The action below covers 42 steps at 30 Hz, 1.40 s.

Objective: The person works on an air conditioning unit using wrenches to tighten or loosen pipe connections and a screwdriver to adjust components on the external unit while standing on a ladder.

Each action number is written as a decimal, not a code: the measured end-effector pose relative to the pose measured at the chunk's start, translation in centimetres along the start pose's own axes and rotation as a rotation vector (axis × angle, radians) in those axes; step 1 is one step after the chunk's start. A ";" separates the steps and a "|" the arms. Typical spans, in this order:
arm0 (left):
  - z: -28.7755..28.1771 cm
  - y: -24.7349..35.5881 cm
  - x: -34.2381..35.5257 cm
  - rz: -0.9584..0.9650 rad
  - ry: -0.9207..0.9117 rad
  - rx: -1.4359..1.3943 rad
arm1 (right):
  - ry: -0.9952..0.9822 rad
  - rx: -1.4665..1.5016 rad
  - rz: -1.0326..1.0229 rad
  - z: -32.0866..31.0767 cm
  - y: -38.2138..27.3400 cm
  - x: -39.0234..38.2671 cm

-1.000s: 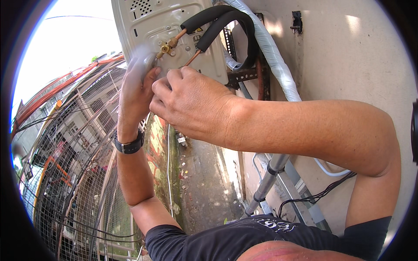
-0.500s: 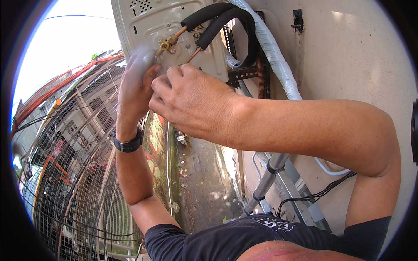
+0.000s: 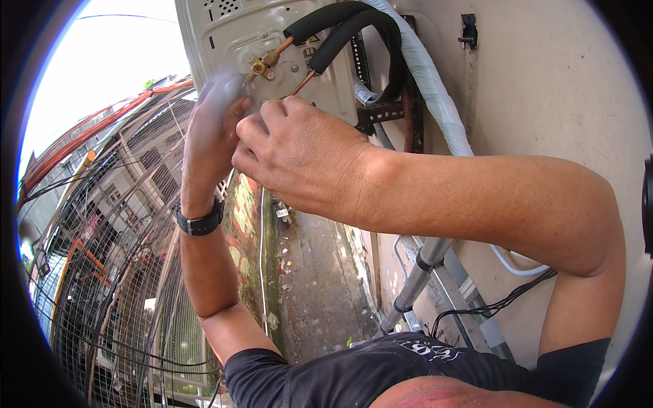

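Note:
The beige metal casing of an outdoor air-conditioner unit (image 3: 197,27) is at the top, carrying a brass valve (image 3: 258,66). Two copper pipes in black foam insulation (image 3: 333,24) curve down to that side of the unit. My left hand (image 3: 212,132) is raised just below and left of the valve, thumb bent inward; a pale blur covers its fingers, so what they close on is unclear. Close beside it, my right hand (image 3: 299,153) has its fingers curled in a pinch below the bare copper pipe end (image 3: 303,83). Its fingertips and anything in them are hidden.
A wrapped pale-blue hose (image 3: 439,102) runs down the wall (image 3: 544,88) beside a dark perforated bracket (image 3: 381,114). A metal ladder (image 3: 435,272) leans below my right arm. Black cables (image 3: 490,309) hang there. Wire mesh and many cables (image 3: 129,272) fill the left, above a narrow alley (image 3: 313,292).
Both hands stay in the same place with the same grip. Only a very slight shift of the view is visible.

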<state>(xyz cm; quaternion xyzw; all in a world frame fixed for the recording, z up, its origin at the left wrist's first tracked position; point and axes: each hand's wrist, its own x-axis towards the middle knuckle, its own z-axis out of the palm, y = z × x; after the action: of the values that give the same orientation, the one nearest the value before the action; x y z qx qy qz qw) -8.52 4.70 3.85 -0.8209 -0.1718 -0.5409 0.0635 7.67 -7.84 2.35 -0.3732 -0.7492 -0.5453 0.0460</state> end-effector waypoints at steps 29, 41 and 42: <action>-0.4 0.1 0.2 0.106 -0.061 0.174 | 0.017 -0.015 -0.009 -0.1 0.0 0.0; -0.3 -0.2 0.1 0.087 -0.045 0.135 | 0.021 0.007 0.000 0.0 0.0 0.1; -0.2 -0.2 0.1 0.093 -0.047 0.148 | 0.021 0.001 -0.001 0.1 0.0 0.0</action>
<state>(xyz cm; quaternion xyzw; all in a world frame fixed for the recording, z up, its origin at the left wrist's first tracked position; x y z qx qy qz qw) -8.73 4.85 4.05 -0.8337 -0.1743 -0.5036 0.1450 7.69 -7.73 2.31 -0.3668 -0.7492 -0.5488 0.0538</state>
